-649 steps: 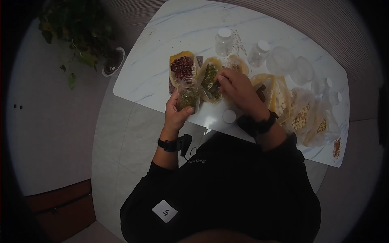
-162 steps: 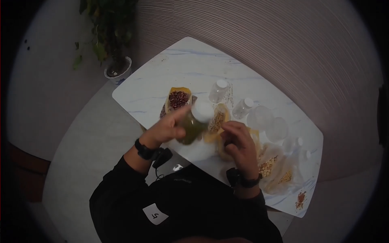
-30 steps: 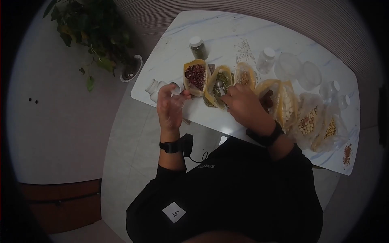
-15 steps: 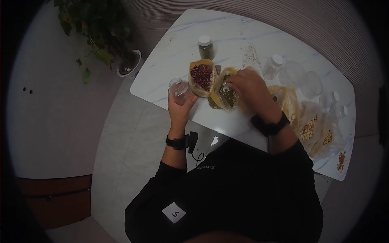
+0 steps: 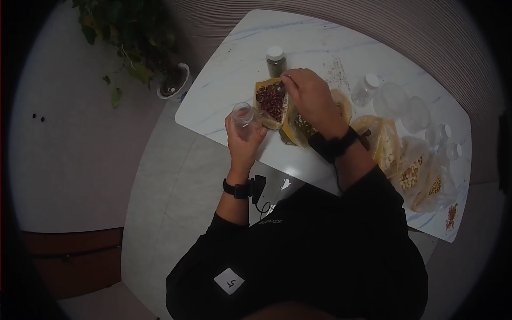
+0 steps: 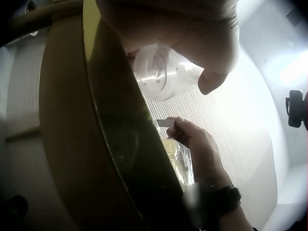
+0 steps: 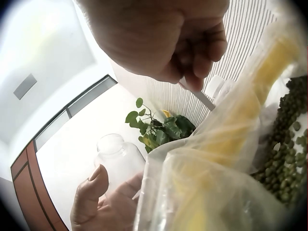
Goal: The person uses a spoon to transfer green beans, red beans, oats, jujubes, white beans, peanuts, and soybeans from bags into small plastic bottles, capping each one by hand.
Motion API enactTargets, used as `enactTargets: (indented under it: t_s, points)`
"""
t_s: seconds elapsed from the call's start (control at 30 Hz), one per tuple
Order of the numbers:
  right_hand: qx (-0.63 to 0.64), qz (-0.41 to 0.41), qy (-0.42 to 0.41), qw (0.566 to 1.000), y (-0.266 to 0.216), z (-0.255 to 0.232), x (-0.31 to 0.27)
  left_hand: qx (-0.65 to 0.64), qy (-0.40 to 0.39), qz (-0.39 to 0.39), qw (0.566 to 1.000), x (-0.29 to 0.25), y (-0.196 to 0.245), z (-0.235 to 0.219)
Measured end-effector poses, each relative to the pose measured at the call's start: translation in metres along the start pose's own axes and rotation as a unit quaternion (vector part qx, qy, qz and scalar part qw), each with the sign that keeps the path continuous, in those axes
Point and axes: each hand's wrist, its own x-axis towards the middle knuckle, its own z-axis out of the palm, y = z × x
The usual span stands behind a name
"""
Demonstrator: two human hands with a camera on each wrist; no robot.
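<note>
My left hand (image 5: pixel 242 148) grips a clear, uncapped jar (image 5: pixel 244 116) upright at the table's front edge; a few small specks show inside it in the left wrist view. My right hand (image 5: pixel 313 101) pinches the flat handle of a metal spoon (image 7: pixel 206 100). The spoon's head end reaches over an open bag of dark red beans (image 5: pixel 270 100), just right of the jar; its bowl is mostly hidden. Below my right forearm an open bag of green beans (image 7: pixel 284 168) stands beside the red beans. Behind the bags is a white-capped jar of green contents (image 5: pixel 276 63).
More open bags run rightward, one with pale nuts (image 5: pixel 409 176) and one with yellow kernels (image 5: pixel 435 185). Capped clear jars (image 5: pixel 365 89) and round clear lids or dishes (image 5: pixel 393 100) stand behind them. Brown crumbs (image 5: pixel 452 216) lie at the right corner. A potted plant (image 5: pixel 172 85) is left.
The green-filled jar, earlier in my left hand, now stands capped behind the bags; an uncapped clear jar is held instead. My right hand has moved left with the spoon, from green beans to red.
</note>
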Motion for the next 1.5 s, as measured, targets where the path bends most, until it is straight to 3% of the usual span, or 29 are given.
enactTargets:
  t_s: [0.07,0.17,0.23,0.43,0.57,0.73,0.97,1.03,1.07,1.13,1.17,1.23,1.37,1.43,1.5]
  points:
    - [-0.013,-0.017,0.010,1.000,0.005,0.006,-0.002,-0.019,0.001,-0.008,1.000,-0.001,0.006,0.001]
    - [-0.023,0.027,-0.015,0.999,0.008,0.006,-0.006,-0.082,-0.017,-0.042,0.996,-0.001,0.009,0.003]
    - [0.049,0.157,-0.081,0.983,0.010,0.004,-0.009,-0.002,0.011,0.001,1.000,0.000,0.002,0.003]
    - [0.188,0.279,-0.056,0.940,0.016,0.000,-0.009,0.139,0.025,0.035,0.989,-0.003,0.008,0.006]
    - [0.219,0.286,-0.019,0.932,0.029,-0.006,-0.005,0.186,0.034,0.030,0.981,-0.003,0.007,0.010]
    - [0.306,0.340,0.040,0.888,0.020,-0.030,0.004,0.272,0.034,0.010,0.962,-0.002,0.015,0.017]
    - [0.343,0.292,-0.018,0.892,-0.014,-0.036,0.006,0.305,0.031,0.031,0.952,-0.002,0.017,0.018]
    - [0.302,0.191,-0.052,0.932,-0.022,-0.034,0.003,0.301,0.030,0.015,0.953,-0.003,0.017,0.017]
    - [0.302,0.191,-0.053,0.932,-0.025,-0.036,0.002,0.301,0.031,0.014,0.953,-0.003,0.017,0.017]
    - [0.228,0.054,-0.109,0.966,-0.029,-0.039,0.002,0.259,0.036,0.027,0.965,-0.003,0.015,0.015]
    - [0.228,0.054,-0.110,0.966,-0.030,-0.039,0.001,0.260,0.037,0.027,0.965,-0.002,0.011,0.013]
    - [0.175,-0.061,-0.090,0.979,-0.032,-0.039,0.001,0.210,0.039,0.061,0.975,-0.001,0.001,0.008]
    - [0.180,-0.071,-0.066,0.979,-0.037,-0.041,0.003,0.144,0.041,0.039,0.988,-0.001,-0.002,0.006]
    - [0.211,0.025,-0.011,0.977,-0.028,-0.034,0.003,0.142,0.044,0.021,0.989,-0.002,0.001,0.007]
    - [0.162,0.050,-0.030,0.985,-0.014,-0.027,-0.001,0.142,0.046,0.019,0.989,-0.002,0.004,0.007]
